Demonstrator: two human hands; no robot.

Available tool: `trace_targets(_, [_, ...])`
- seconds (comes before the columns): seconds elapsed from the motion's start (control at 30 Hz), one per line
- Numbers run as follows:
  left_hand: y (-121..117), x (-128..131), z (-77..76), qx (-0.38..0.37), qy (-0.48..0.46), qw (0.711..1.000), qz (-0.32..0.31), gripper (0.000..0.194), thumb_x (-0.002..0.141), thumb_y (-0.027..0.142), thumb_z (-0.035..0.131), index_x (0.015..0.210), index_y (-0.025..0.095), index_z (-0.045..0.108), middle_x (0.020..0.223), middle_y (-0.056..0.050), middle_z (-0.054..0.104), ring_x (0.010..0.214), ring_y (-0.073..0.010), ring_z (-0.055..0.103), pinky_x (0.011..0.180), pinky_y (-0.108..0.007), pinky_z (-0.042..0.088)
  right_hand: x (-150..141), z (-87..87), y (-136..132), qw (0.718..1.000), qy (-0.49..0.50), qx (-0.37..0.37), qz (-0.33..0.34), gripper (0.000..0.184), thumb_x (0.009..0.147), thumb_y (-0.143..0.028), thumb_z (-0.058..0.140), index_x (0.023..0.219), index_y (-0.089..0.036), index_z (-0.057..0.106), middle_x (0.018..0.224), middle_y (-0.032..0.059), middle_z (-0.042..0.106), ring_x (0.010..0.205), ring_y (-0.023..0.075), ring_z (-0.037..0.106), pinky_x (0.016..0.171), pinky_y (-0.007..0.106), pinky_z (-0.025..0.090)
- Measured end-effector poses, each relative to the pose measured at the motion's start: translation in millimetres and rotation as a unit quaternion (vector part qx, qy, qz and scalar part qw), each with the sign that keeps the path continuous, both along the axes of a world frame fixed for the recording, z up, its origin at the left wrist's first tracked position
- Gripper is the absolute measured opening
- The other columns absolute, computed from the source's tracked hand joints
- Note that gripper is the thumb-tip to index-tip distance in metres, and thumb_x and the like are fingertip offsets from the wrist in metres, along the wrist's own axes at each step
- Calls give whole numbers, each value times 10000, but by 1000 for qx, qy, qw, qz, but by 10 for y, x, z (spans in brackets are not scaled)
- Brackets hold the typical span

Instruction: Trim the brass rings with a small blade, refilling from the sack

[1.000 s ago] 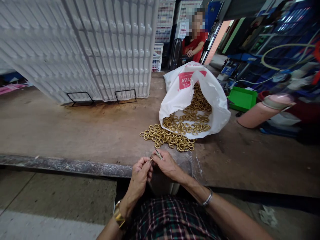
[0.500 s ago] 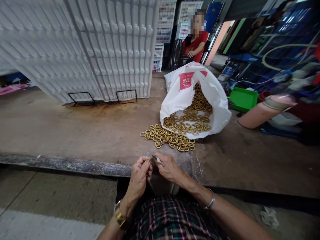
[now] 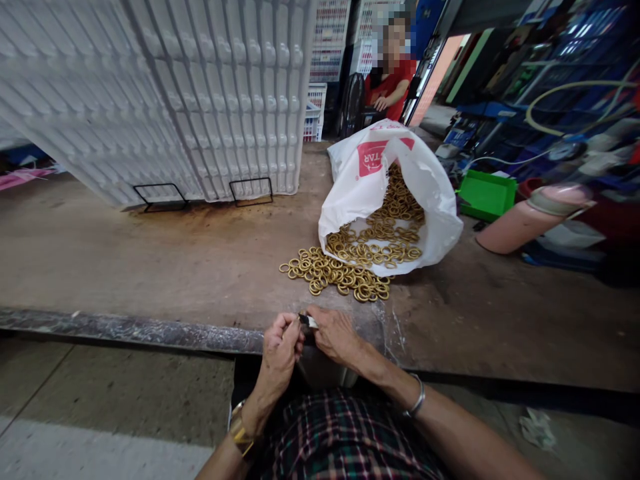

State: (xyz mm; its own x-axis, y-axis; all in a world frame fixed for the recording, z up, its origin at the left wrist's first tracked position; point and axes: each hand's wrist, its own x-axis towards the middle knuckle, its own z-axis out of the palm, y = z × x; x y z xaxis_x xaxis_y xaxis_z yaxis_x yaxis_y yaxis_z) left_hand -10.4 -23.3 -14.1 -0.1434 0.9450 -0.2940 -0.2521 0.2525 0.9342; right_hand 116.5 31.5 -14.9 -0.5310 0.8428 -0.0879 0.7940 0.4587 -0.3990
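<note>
At the table's front edge my left hand (image 3: 281, 343) pinches a small brass-coloured ring, of which only a speck shows between thumb and fingers. My right hand (image 3: 336, 333) is closed round a small white tool with a black tip (image 3: 305, 321); its kind is hard to make out. The black tip meets the left fingertips. Just beyond both hands lies a loose pile of brass rings (image 3: 330, 270). More rings fill a white plastic bag (image 3: 345, 193) with a red print, lying on its side with its mouth towards me.
Tall stacked white ribbed trays (image 3: 235, 100) stand at the left in black wire holders (image 3: 251, 191). To the right are a green bin (image 3: 487, 195) and a pink bottle (image 3: 525, 223). Behind the wooden table (image 3: 125, 267) sits a person in a red shirt (image 3: 400, 83).
The black tip of the white tool now shows plainly at the left fingertips, where a brass-coloured bit was seen before. Both hands stay in nearly the same place.
</note>
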Motion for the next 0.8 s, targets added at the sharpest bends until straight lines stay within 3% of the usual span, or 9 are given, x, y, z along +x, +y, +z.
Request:
trace_targets(0.1, [-38, 19, 61, 6, -13, 1000, -27, 315, 765, 482, 559, 747, 174, 492, 548, 59, 464, 413, -44, 395, 382, -150, 284, 59, -5, 102, 999, -46, 12, -21, 270, 718, -109, 408, 942, -154, 552, 743, 69, 646, 625, 159, 558, 537, 259, 263])
trace_targets(0.2, [-45, 36, 136, 7, -85, 995, -48, 295, 750, 455, 594, 752, 176, 498, 551, 58, 464, 415, -50, 393, 369, -157, 285, 129, -27, 239, 995, -53, 40, -70, 258, 732, -111, 412, 951, -146, 544, 739, 70, 636, 628, 162, 558, 547, 257, 273])
trace_targets(0.3, [-16, 28, 153, -4, -189, 982, -32, 306, 731, 435, 625, 721, 171, 472, 609, 43, 498, 427, -45, 392, 364, -160, 287, 160, -16, 360, 990, -17, 75, -119, 223, 771, -114, 410, 957, -156, 527, 789, 64, 638, 685, 162, 576, 591, 244, 303])
trace_targets(0.4, [10, -3, 111, -21, -229, 973, -16, 303, 737, 417, 626, 725, 153, 477, 704, 7, 553, 458, -40, 419, 372, -157, 290, 134, 27, 446, 983, -6, 81, -164, 207, 822, -156, 414, 1006, -167, 507, 821, 64, 647, 730, 168, 594, 629, 242, 323])
trace_targets(0.6, [22, -39, 105, -39, -237, 971, -1, 280, 690, 366, 670, 758, 161, 491, 707, 3, 581, 459, -49, 439, 371, -160, 294, 55, 43, 525, 983, -69, 57, -163, 200, 841, -209, 426, 1022, -188, 508, 821, 77, 658, 744, 196, 614, 612, 261, 325])
trace_targets(0.73, [44, -69, 117, -58, -282, 958, -3, 330, 646, 303, 706, 894, 178, 529, 682, 17, 564, 478, -61, 459, 381, -159, 311, 64, -11, 527, 982, -78, 69, -158, 184, 825, -181, 418, 978, -200, 517, 821, 64, 662, 734, 187, 615, 592, 256, 310])
trace_targets(0.8, [54, -86, 97, -63, -308, 949, -5, 304, 640, 285, 715, 866, 157, 556, 690, 9, 557, 512, -64, 480, 392, -158, 319, 82, -39, 516, 982, -72, 78, -154, 182, 810, -168, 421, 961, -196, 520, 818, 58, 662, 729, 183, 614, 589, 256, 301])
